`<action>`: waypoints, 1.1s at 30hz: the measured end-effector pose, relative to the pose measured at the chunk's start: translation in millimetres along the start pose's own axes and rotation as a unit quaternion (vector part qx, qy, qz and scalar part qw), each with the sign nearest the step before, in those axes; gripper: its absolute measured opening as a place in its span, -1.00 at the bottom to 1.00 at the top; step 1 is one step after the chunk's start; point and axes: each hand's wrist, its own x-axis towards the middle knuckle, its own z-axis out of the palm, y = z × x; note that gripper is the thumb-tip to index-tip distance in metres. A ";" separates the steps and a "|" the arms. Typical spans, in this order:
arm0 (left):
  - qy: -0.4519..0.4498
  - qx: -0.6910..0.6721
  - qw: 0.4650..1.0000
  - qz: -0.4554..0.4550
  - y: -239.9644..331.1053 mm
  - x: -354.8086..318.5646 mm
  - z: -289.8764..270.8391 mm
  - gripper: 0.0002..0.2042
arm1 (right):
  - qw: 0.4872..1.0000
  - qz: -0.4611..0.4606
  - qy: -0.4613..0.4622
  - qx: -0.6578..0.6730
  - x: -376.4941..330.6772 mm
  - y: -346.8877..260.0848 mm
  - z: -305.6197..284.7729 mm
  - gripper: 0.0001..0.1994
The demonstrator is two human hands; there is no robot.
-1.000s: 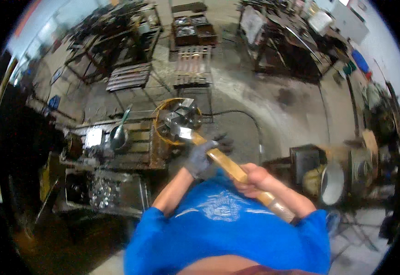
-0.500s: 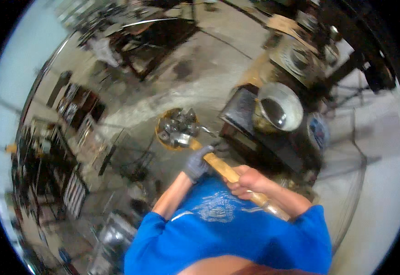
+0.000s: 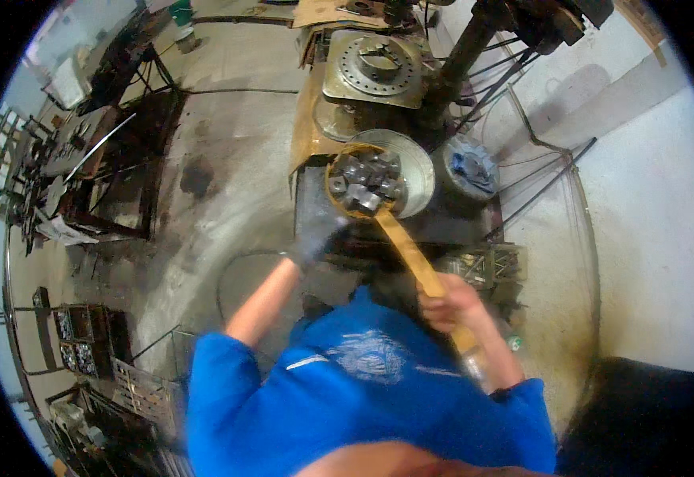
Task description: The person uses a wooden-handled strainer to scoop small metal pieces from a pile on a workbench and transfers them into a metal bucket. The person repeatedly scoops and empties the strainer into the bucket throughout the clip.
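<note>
My bare right hand point(image 3: 452, 304) is closed round the long yellow handle point(image 3: 406, 246) of a round scoop-like basket point(image 3: 330, 187). Several grey metal blocks point(image 3: 367, 176) fill this yellow-rimmed basket. It is held over the left part of a pale round basin point(image 3: 421, 179), hiding much of the basin's inside. My left hand point(image 3: 315, 241), in a grey glove, is off the handle, just below and left of the basket. Motion smears its fingers, so their pose is unclear.
Beyond the basin stands a machine with a round, holed plate point(image 3: 371, 67) on a square base. A clear bag with something blue point(image 3: 472, 167) is to the basin's right. A cluttered workbench point(image 3: 96, 163) stands far left. Crates of small parts point(image 3: 80, 338) lie lower left.
The basket of blocks has come from above the floor to over the basin as my view turned right. My left hand has let go of the handle; my right hand keeps its grip.
</note>
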 end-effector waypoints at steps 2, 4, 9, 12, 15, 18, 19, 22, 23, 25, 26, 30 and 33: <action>0.092 0.023 0.993 0.076 -16.5 20.3 -31.9 -0.68 | 0.999 0.005 0.034 0.022 1.5 -1.6 -15.4 -0.68; 0.088 0.097 0.987 0.091 -20.5 67.6 -58.9 -0.62 | 0.998 0.015 0.058 0.032 9.7 -8.4 -40.6 -0.73; 0.085 0.284 0.953 0.061 9.8 134.9 -46.9 -0.58 | 0.992 0.041 0.119 0.002 56.4 -35.1 -86.9 -0.80; 0.070 0.388 0.917 0.055 5.0 170.9 -40.4 -0.59 | 0.995 0.071 -0.074 0.014 85.1 -39.3 -141.1 -0.80; 0.083 0.480 0.873 0.032 3.1 188.1 -32.7 -0.64 | 0.985 0.117 -0.094 0.085 102.6 -46.6 -152.4 -0.78; 0.090 0.493 0.862 0.073 31.2 171.3 -7.9 -0.68 | 0.985 0.091 -0.096 0.113 105.2 -39.8 -162.2 -0.80; 0.087 0.495 0.858 0.106 31.5 169.7 -5.2 -0.70 | 0.987 0.081 -0.091 0.107 108.6 -35.1 -165.9 -0.81; 0.070 0.485 0.858 0.157 24.2 176.5 -2.0 -0.71 | 0.984 0.119 -0.043 0.122 118.6 -22.9 -167.4 -0.89; 0.062 0.479 0.859 0.166 21.6 178.6 -2.2 -0.71 | 0.986 0.113 -0.039 0.116 118.6 -17.1 -164.6 -0.89; 0.056 0.480 0.859 0.168 28.9 177.5 5.5 -0.72 | 0.990 0.097 -0.023 0.104 116.1 -7.5 -152.9 -0.90; 0.060 0.481 0.857 0.172 32.5 173.7 6.6 -0.73 | 0.976 0.113 0.186 0.011 105.9 -24.8 -105.5 -0.91; 0.033 0.476 0.856 0.201 40.4 177.2 14.4 -0.72 | 0.955 0.118 0.139 0.235 102.5 -4.9 -118.9 -0.84; -0.016 0.479 0.850 0.219 24.9 183.5 5.7 -0.71 | 0.920 0.068 -0.015 0.386 98.1 13.2 -141.0 -0.76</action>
